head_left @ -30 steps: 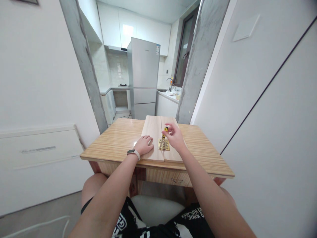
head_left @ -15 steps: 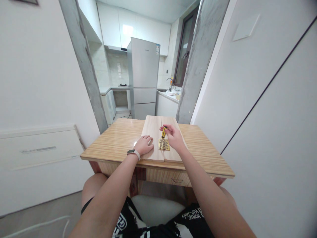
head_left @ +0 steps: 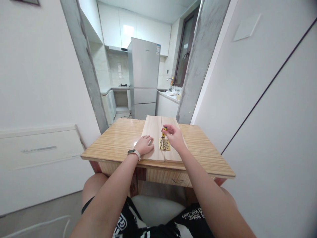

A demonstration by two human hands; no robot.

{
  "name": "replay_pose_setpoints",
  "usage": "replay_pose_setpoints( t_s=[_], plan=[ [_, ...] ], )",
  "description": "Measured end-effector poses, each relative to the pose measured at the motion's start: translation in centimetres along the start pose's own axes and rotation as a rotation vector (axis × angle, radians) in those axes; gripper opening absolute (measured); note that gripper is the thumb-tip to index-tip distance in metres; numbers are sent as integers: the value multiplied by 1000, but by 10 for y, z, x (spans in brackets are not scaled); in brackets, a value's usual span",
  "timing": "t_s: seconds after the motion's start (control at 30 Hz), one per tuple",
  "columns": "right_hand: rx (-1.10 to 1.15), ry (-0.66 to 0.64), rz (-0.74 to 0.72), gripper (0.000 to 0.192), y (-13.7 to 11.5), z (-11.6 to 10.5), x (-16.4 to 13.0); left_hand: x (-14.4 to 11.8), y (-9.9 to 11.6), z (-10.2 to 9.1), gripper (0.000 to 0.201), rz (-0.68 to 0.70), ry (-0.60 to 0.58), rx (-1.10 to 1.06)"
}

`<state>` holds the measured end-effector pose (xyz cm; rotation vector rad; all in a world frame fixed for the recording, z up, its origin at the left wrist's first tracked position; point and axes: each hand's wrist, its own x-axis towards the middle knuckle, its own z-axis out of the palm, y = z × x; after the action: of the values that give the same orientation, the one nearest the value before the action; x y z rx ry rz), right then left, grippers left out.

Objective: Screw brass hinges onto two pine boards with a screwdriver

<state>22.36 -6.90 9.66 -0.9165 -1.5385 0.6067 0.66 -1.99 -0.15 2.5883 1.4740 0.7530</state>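
Though in right hand [head_left: 174, 136], screwdriver [head_left: 163, 134] unclear at tip, perhaps against hinge [head_left: 168, 147]

- The boards [head_left: 152, 127] looked like bare wood, smooth and matt.
- The hinge [head_left: 168, 147] shone like brassy metal.
- The screwdriver [head_left: 163, 134] looked plastic up top.
- The table [head_left: 111, 140] gleamed, glossy over wood grain.

white letters [head_left: 192, 213] on the black shorts [head_left: 199, 225] seem to read "hip-hop", the mark [head_left: 147, 50] on the fridge [head_left: 146, 67] being illegible.
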Motion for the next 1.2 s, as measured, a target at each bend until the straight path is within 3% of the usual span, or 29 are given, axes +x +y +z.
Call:
replay_pose_setpoints(
  t_s=[0.23,0.63,0.9,1.2],
  plan=[
    [-118,81,-53,34,-4,5,-4,0,-1,2,43,10,15,4],
    [93,-119,-51,37,2,1,-1,0,-1,2,45,2,6,9],
    [53,-44,-43,31,4,1,1,0,0,2,45,-6,-4,17],
    [-176,32,-47,30,-1,-3,3,1,-2,3,46,-2,5,9]
  ],
)
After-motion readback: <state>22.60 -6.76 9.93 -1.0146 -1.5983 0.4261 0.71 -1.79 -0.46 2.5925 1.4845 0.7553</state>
